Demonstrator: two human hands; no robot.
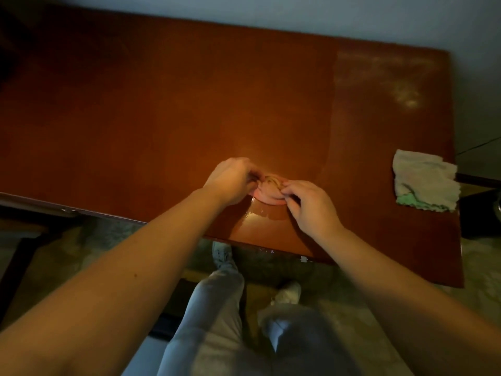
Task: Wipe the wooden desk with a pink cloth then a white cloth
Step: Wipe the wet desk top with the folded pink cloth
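1. Grey-trousered legs (214,316) stand by the near edge of the glossy reddish-brown wooden table (162,118).
2. Left hand (233,183) and right hand (309,202) both pinch the crumpled pink cloth (269,192) there.
3. Rumpled white cloth (425,183) lies well right.

The rectangular reddish-brown wooden desk (162,104) stands with its far edge against the pale plaster wall (352,14). The crumpled pink fabric cloth (268,192) lies on the desk, near the front edge, about centre. The left hand (230,183) pinches it on its left side, the right hand (311,204) on its right side. A glossy wet patch (254,215) lies between this cloth and the front edge. The folded white fabric cloth (425,183) lies on the desk at the right edge, well apart from both hands.
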